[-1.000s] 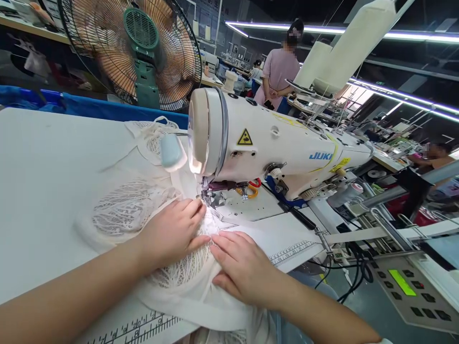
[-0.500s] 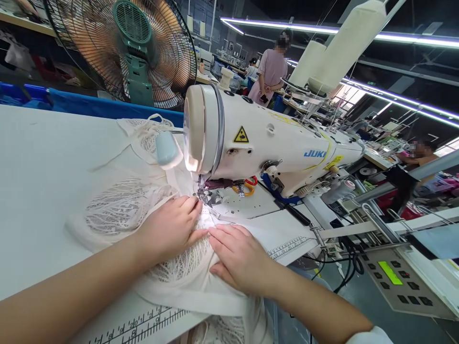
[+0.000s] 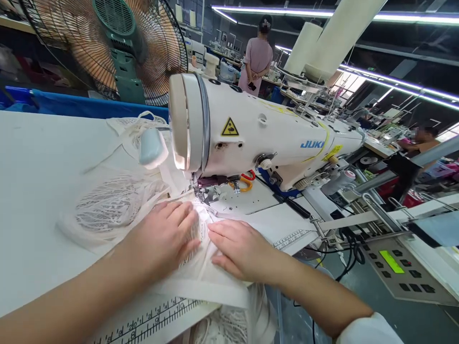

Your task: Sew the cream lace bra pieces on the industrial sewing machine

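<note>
A white lace garment [image 3: 204, 274] lies under both hands in front of the sewing machine [image 3: 229, 129]. Its upper edge runs to the presser foot [image 3: 201, 193], where the machine's lamp lights the cloth. My left hand [image 3: 167, 234] rests palm down on the lace, left of and just below the foot, fingers extended and slightly blurred. My right hand [image 3: 240, 248] lies on the garment to the right, fingers straight and pointing left, thumb apart. A narrow gap with lace showing separates the hands. Fabric beneath my palms is hidden.
Orange-handled scissors [image 3: 245, 184] lie behind the needle area. More white lace pieces [image 3: 111, 205] spread to the left. Printed rulers [image 3: 158, 320] mark the table edge. A large fan [image 3: 125, 52] stands behind; a control panel [image 3: 398, 267] hangs at right. A person [image 3: 257, 59] stands farther back.
My left hand has slid slightly down and away from the presser foot, its fingertips now lower. My right hand has barely moved on the cloth. The whole view has shifted a little.
</note>
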Available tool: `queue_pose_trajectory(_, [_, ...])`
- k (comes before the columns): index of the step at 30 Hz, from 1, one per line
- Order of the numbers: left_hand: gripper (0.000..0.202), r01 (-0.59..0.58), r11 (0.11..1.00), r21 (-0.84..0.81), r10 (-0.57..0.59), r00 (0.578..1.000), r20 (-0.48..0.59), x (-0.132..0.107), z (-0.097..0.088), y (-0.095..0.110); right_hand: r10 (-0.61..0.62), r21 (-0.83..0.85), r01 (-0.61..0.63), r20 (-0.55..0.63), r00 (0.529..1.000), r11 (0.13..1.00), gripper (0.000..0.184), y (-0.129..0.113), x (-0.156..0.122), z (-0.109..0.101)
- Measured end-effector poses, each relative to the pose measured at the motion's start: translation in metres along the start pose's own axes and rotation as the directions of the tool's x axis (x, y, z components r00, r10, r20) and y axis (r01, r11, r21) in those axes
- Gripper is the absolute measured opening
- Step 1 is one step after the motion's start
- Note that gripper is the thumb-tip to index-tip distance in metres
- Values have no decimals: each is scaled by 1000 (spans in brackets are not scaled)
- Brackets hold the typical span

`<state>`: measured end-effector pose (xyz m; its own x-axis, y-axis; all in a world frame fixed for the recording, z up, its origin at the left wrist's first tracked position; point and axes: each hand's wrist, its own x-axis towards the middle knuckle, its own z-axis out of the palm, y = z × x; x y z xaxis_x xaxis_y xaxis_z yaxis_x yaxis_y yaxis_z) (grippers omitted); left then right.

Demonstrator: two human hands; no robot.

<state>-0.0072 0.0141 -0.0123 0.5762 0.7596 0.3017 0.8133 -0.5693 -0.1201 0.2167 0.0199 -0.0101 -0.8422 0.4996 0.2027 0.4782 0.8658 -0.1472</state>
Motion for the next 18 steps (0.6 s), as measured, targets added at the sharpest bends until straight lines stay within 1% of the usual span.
queue_pose_trajectory(3, [50, 2, 1000, -9, -2, 1000, -29, -22, 0, 12, -25, 38, 24, 19, 1000, 999, 37, 2, -5, -2])
queue_pose_trajectory(5, [50, 5, 1000, -1, -5, 1000, -19, -32, 3, 14, -19, 43, 18, 26, 999, 999, 36, 3, -7, -2])
queue_pose_trajectory(9, [53, -2, 1000, 23, 3, 999, -36, -34, 9, 6, -3, 11, 3, 40, 999, 1000, 33, 2, -3, -3])
queue_pose_trajectory(12, [57, 7, 997, 75, -5, 1000, -23, -30, 7, -4, 14, -33, -13, 46, 999, 999, 31, 2, 3, -4])
queue_pose_trajectory(15, [62, 87, 987, 135, -96, 994, 55, -27, 3, -14, 43, -72, -39, 48, 998, 997, 30, 3, 10, -4])
queue_pose_trajectory(18, [69, 212, 964, 160, -233, 964, 128, -23, 2, -27, 65, -106, -57, 71, 995, 993, 30, 5, 18, -2])
